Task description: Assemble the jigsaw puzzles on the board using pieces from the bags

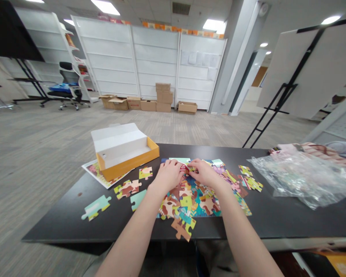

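Both hands over jigsaw pieces (186, 202) on a black table (115, 225).
The pieces lie heaped between the table's far and near edges; the fingers of the left hand (167, 175) and right hand (206, 175) are bent narrowly at a red-and-white piece (183, 167), though whether either grips it cannot be told. A brown-and-green piece (181, 227) lies nearest the near edge, a pale green piece (96, 207) toward the left edge; an open yellow box (128, 164) stands by the far left corner.
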Tool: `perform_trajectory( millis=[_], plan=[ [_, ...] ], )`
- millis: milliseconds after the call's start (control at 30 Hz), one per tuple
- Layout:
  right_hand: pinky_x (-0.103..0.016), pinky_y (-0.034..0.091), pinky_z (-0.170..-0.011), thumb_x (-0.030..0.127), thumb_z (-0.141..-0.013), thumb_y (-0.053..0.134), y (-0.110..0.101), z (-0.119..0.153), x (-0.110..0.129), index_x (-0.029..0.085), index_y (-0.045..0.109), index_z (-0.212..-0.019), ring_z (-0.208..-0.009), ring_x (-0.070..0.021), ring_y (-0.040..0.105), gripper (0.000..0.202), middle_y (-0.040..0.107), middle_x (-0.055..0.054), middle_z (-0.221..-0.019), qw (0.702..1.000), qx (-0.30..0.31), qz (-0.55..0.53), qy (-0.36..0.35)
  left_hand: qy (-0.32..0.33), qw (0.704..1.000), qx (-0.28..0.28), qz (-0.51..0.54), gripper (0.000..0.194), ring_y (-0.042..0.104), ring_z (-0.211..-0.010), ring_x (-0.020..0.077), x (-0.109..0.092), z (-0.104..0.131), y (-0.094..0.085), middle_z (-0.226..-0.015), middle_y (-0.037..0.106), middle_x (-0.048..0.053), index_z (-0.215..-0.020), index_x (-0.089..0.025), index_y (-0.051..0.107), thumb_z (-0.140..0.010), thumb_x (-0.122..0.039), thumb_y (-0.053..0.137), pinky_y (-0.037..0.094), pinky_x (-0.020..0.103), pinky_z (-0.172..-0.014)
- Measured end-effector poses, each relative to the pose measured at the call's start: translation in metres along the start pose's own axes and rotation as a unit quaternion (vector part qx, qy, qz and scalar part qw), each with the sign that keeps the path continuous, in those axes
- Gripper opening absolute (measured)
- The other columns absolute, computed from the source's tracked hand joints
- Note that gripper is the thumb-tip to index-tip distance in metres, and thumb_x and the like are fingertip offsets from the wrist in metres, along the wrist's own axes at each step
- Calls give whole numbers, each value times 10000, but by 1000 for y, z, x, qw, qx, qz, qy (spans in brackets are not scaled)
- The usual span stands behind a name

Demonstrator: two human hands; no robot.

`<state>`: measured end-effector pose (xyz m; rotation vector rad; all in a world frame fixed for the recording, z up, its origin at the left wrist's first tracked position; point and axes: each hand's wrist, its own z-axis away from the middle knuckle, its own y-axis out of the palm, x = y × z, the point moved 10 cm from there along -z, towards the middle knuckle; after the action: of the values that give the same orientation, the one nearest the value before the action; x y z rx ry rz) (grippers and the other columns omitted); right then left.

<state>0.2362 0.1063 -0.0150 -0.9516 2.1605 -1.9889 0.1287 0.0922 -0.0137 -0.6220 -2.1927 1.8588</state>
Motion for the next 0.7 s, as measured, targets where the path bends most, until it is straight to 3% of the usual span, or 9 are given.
perform_trajectory(
  millis=[333, 700],
  plan=[
    [-339, 462, -979, 123, -859, 599, 1, -1, 0, 166, 727, -1184, -1073, -248, 647, 352, 680, -133, -1179, 999, 22, 31, 0, 1, 1000, 3, 8, 343, 521, -1238, 317, -1, 1, 0, -1331, 602, 117, -1219, -218, 634, -997, -395, 442, 462, 478, -994],
    [-313, 475, -926, 93, -807, 603, 0, -1, -3, 145, 733, -1150, -1016, -233, 650, 370, 687, -129, -1123, 1000, -2, 12, -7, -13, 1000, 8, 18, 335, 517, -1238, 300, 1, 1, 3, -1334, 589, 117, -1247, -242, 612, -999, -394, 446, 434, 453, -1015]
  ],
)
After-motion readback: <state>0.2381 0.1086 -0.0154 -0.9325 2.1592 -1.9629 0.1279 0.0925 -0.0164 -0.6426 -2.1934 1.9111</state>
